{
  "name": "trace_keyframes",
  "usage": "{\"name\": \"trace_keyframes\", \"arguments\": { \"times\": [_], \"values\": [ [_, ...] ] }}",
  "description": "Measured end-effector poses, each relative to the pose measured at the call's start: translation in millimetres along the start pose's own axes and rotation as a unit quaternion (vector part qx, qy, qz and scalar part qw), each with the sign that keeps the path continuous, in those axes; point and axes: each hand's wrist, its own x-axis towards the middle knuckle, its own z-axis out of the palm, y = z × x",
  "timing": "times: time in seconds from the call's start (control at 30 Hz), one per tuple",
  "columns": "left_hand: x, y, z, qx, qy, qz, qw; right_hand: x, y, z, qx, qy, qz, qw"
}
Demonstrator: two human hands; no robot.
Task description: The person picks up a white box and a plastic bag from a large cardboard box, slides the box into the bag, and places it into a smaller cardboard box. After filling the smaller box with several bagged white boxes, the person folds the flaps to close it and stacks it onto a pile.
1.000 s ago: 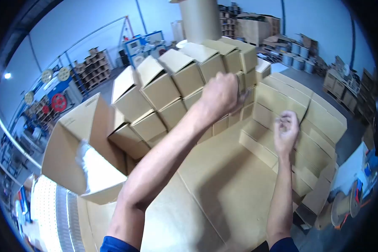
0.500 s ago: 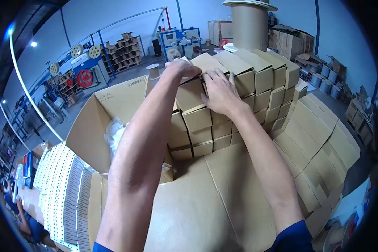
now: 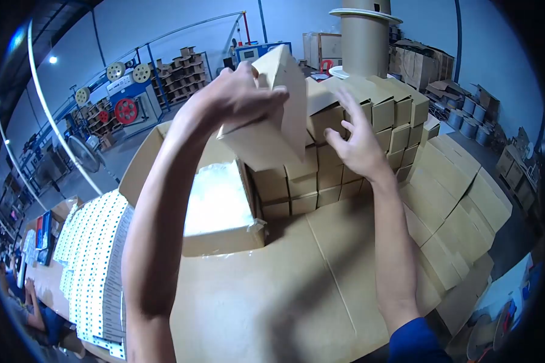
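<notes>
My left hand (image 3: 239,97) grips a brown cardboard box (image 3: 266,142), lifted and tilted above the left end of the stack. To its right, my right hand (image 3: 360,142) is raised with its fingers apart, holding nothing, in front of the stacked small boxes (image 3: 330,124). Below my left hand stands an open carton (image 3: 224,243) with white plastic-like material (image 3: 219,196) inside. The stack rests on a brown cardboard-covered surface (image 3: 248,302).
More flat brown boxes (image 3: 460,206) lie at the right. White dotted sheets (image 3: 97,260) are piled at the left. Behind the stack stands a large spool (image 3: 364,45). A person's arm (image 3: 35,305) shows at the far left.
My left hand has lifted a box off the stack and moved it left, toward me. My right hand has come off the boxes and moved right. The open carton's white contents now show.
</notes>
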Motion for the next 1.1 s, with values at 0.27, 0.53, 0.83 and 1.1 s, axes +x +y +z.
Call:
{"name": "trace_keyframes", "arguments": {
  "times": [0.27,0.53,0.83,1.1],
  "values": [
    [-214,-78,32,-0.194,-0.060,0.239,0.950,-89,-13,30,0.205,-0.216,-0.054,0.953],
    [-386,-207,158,-0.519,0.105,-0.228,0.817,-310,-37,141,0.353,-0.141,0.186,0.906],
    [-449,-215,252,-0.551,0.143,-0.345,0.746,-386,-51,161,0.134,-0.283,0.265,0.912],
    [-473,-164,182,-0.309,0.187,-0.263,0.895,-337,-103,139,0.059,-0.225,0.253,0.939]
  ]
}}
